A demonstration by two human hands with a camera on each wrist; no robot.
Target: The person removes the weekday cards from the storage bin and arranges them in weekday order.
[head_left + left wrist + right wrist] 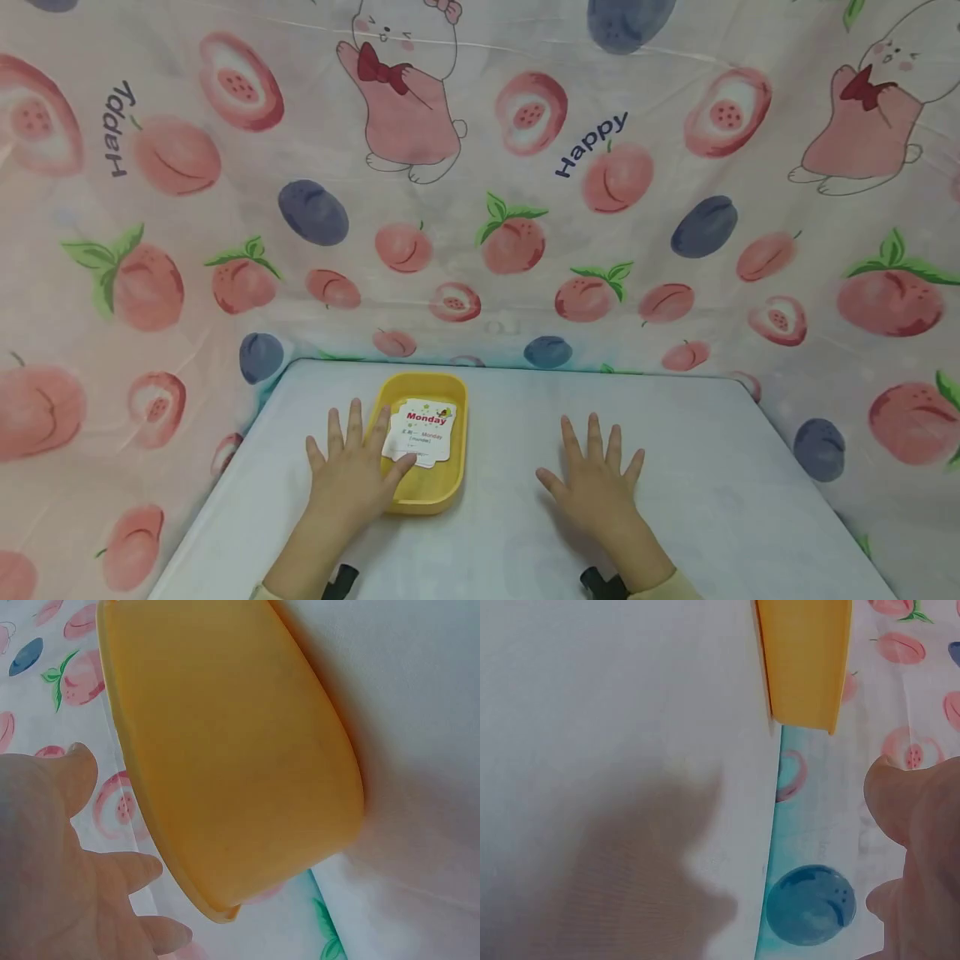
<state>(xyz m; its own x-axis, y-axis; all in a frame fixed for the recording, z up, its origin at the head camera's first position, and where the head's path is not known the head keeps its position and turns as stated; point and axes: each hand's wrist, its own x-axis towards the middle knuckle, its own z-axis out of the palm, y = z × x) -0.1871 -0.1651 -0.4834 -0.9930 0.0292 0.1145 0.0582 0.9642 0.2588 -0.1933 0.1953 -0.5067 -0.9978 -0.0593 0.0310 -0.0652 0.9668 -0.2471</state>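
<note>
A yellow plastic tray stands on the white table, left of the middle. Inside it lies a white card printed "Monday" in red, perhaps with others under it. My left hand, fingers spread and palm down, overlaps the tray's left side in the head view. In the left wrist view its fingers appear beside the rim of the tray. To the right of the tray, my right hand is spread over the tabletop with nothing in it. Its shadow falls on the table in the right wrist view, where the tray shows farther off.
The white table has its far edge against a hanging cloth printed with peaches, plums and rabbits. This cloth also runs down along both sides of the table. Black straps sit at the wrists.
</note>
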